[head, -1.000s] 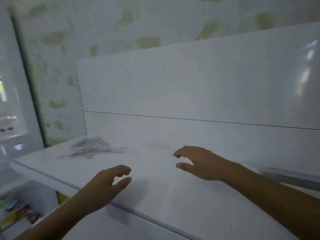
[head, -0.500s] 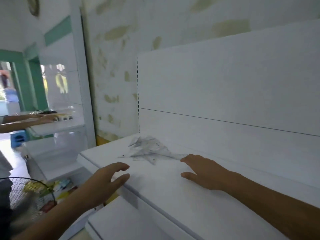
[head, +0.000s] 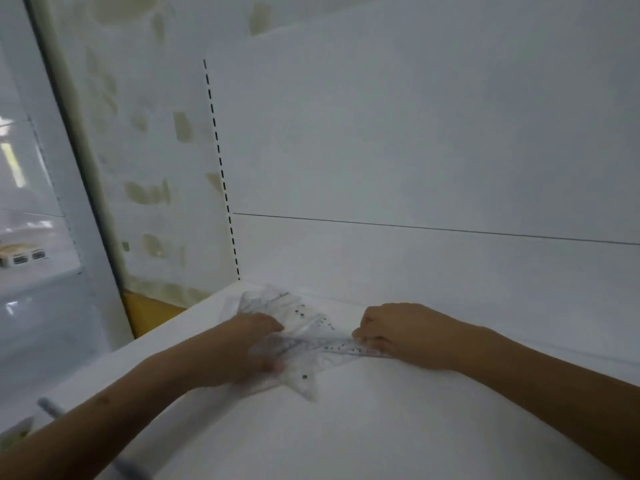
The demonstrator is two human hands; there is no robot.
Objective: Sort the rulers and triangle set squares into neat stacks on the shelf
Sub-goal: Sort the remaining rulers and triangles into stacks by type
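Observation:
A loose pile of clear plastic rulers and triangle set squares (head: pixel 304 327) lies on the white shelf (head: pixel 363 427) near its back left corner. My left hand (head: pixel 242 351) lies over the pile's left side, with its fingers bent down onto the plastic. My right hand (head: pixel 391 332) is at the pile's right end, where its curled fingers pinch the end of a clear ruler (head: pixel 346 348). One set square's corner (head: pixel 304 382) juts toward me from under the pile. The pieces are see-through and blurred, so where each one ends is hard to tell.
The shelf's white back panel (head: pixel 415 150) rises right behind the pile. A slotted upright (head: pixel 221 174) marks the shelf's left end, with a stained wall (head: pixel 149 168) beyond. A glass case (head: pixel 34 237) stands at far left. The shelf's front edge runs low at the left.
Both hands have moved forward from hovering over the shelf onto the pile. The left now lies on the plastic and the right pinches a ruler's end. The camera has come closer.

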